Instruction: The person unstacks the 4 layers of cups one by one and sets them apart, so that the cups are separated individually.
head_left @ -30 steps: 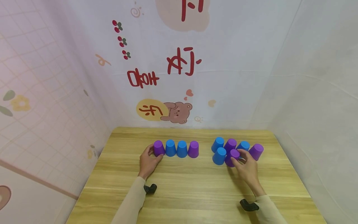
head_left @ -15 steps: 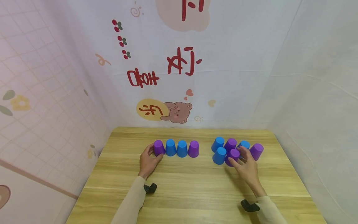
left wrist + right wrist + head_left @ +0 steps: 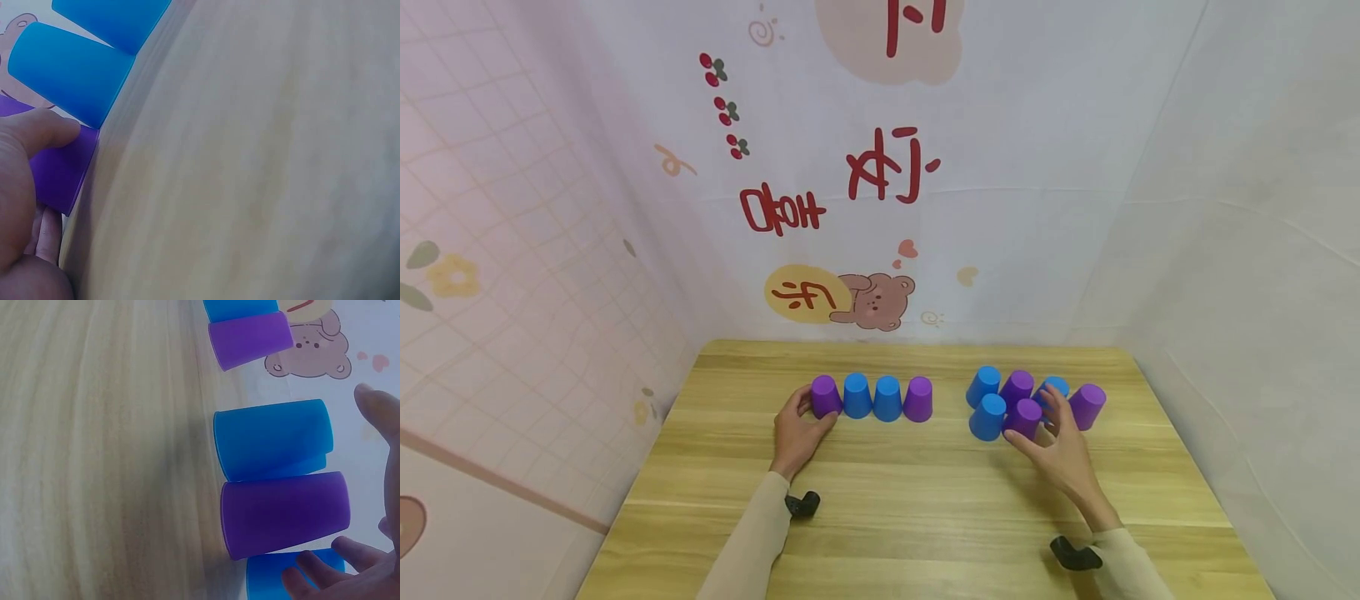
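At the left end of a row of upside-down cups stands a purple cup. My left hand grips it, thumb on its near side in the left wrist view. Beside it in the row are two blue cups and another purple cup. On the right, my right hand is spread around the near purple cup. In the right wrist view its thumb stands clear of that cup, and its fingers reach past it near a blue cup behind.
The near purple cup touches a near blue cup. Behind them stand a blue cup, a purple cup and, at the right, another purple cup. The wooden table meets a printed cloth wall at the back.
My right hand has let go of the near purple cup; its thumb and fingers have spread apart. My left hand has stayed on its cup.
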The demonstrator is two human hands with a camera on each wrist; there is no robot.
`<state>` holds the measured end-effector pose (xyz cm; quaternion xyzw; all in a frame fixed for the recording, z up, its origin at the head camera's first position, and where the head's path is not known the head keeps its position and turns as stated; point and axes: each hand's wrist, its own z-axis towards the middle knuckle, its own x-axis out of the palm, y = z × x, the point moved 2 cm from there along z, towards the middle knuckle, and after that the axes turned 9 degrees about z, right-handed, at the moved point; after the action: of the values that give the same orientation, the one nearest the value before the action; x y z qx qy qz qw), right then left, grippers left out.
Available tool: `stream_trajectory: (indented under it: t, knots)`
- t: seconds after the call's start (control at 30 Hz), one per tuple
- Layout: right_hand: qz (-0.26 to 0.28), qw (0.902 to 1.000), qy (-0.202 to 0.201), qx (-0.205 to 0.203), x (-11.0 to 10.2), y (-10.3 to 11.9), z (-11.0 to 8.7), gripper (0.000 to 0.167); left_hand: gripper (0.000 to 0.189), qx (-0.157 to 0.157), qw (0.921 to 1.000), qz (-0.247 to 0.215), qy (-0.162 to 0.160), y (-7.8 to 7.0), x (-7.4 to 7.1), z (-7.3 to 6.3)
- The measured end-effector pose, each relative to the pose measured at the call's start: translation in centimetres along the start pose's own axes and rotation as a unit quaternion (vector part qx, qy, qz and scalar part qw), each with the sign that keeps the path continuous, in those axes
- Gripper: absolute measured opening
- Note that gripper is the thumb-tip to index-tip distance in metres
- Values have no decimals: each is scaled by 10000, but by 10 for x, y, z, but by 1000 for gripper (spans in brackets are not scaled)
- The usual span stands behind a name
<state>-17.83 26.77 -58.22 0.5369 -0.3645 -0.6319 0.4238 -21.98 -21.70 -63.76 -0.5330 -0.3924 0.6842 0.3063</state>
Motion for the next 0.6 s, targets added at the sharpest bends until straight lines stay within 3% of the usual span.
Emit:
stream_trajectory:
  t: [0.6]
  knots:
    - [-346,9993,91,-100,-8,16,2,120,74,-73,10000,-19,41,2,1,1]
